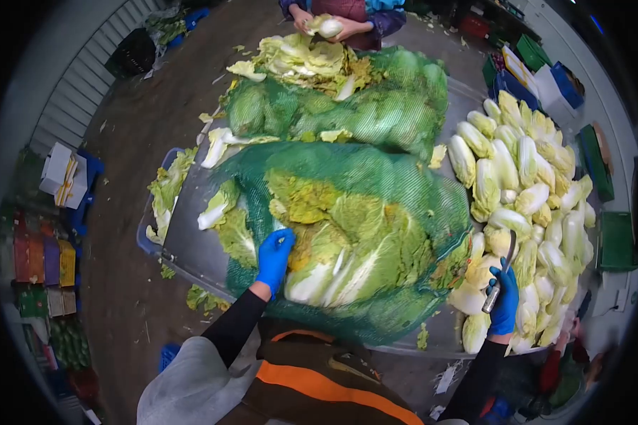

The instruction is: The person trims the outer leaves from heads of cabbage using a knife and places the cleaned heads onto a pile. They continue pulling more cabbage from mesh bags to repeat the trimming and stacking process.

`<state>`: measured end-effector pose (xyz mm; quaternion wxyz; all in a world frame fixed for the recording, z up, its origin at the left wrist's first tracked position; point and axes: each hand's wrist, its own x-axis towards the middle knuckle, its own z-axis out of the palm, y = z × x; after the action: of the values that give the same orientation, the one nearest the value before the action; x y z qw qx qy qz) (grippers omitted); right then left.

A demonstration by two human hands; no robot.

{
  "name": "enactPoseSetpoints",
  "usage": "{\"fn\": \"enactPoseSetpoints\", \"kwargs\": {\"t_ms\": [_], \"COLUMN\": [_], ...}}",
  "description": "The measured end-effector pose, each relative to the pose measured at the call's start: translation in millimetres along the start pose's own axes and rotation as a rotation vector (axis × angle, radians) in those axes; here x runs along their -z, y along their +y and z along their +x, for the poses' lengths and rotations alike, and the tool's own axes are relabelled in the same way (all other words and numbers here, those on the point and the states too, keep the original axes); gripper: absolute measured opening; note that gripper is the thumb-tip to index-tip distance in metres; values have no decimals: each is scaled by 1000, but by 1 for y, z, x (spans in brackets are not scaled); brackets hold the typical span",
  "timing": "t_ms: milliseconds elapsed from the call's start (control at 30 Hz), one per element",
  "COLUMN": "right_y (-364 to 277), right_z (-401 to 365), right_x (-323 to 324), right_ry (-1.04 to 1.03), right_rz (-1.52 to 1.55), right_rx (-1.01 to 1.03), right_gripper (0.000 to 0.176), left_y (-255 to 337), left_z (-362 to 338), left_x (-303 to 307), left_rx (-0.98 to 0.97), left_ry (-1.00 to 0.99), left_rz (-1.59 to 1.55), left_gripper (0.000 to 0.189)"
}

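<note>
My left hand [275,256], in a blue glove, has its fingers curled at the left edge of the leafy cabbages [361,248]; what it may hold is hidden. These cabbages, with green and yellowed outer leaves, lie on and in an opened green net bag [397,170] in front of me. On the right, my right hand [504,297], also gloved in blue, is wrapped round a knife [492,296] with a metallic handle, its curved blade pointing up. Beside and beneath that hand is a large pile of trimmed pale cabbages [507,163].
Another full green net bag [383,106] lies beyond, with loose leaves [305,60] at its left. Across the metal table [191,212], a person's hands [340,28] hold a cabbage. A blue tub [149,230] with leaves stands left; crates [617,241] stand right.
</note>
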<state>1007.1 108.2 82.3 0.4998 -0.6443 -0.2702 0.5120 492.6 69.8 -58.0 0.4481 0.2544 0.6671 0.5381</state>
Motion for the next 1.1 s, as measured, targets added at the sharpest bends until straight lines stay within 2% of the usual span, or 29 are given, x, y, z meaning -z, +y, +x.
{"fn": "enactPoseSetpoints", "kwargs": {"t_ms": [67,100,133,167,200,267,333,400,467,533,600,633,667,700,733,767,800,867,933,1000,1067,1100], "right_y": [-3,2,4,6,10,26,42,54,60,75,88,93,101,105,110,115,120,127,136,150,163,159], "right_z": [-20,-32,-42,-53,-65,-81,-92,-107,-124,-138,-155,-164,-171,-179,-188,-195,-200,-215,-226,-230,-231,-233], "right_x": [-32,-54,-70,-95,-119,-154,-184,-217,-248,-268,-284,-294,-299,-306,-313,-318,-323,-332,-343,-354,-368,-385], "right_ry": [-46,-73,-148,-162,-179,-268,-315,-314,-273,-236,-198,-168,-149,-138,-126,-118,-72,-9,43,129,204,237], "right_rz": [-73,-117,-98,-122,-144,-128,-101,-58,-40,9,99,85,96,98,105,104,142,169,189,227,297,302], "right_rx": [-34,16,-31,-58,-82,-100,-149,-159,-173,-151,-180,-185,-202,-209,-221,-216,-213,-209,-187,-189,-203,-230], "right_gripper": [43,42,40,40,39,37,34,35,35,36,33,37,38,38,38,38,37,36,35,34,35,34], "left_y": [-11,-17,-24,-48,-56,-60,-24,8,40,60,72,70,67,64,61,57,42,-16,34,56,65,76], "left_z": [4,4,0,0,-3,5,17,51,88,129,156,165,173,182,190,192,203,231,188,157,149,143], "left_x": [7,9,12,16,21,30,22,9,-13,-24,-42,-47,-45,-39,-29,-14,4,37,87,149,213,244], "left_rx": [56,26,-11,-150,-142,-64,-54,-65,64,-8,17,40,46,145,244,230,227,182,622,617,896,911], "left_ry": [-4,-3,-3,70,63,60,24,-29,127,-164,-139,-102,-111,-204,-297,-408,-419,-892,-867,-889,-865,-849], "left_rz": [-27,144,313,446,444,304,231,16,-137,-407,-354,-285,-302,-329,-348,-367,-368,-591,-887,-806,-742,-724], "left_gripper": [29,32,35,41,41,42,43,50,56,61,61,61,61,63,64,54,54,42,37,43,48,48]}}
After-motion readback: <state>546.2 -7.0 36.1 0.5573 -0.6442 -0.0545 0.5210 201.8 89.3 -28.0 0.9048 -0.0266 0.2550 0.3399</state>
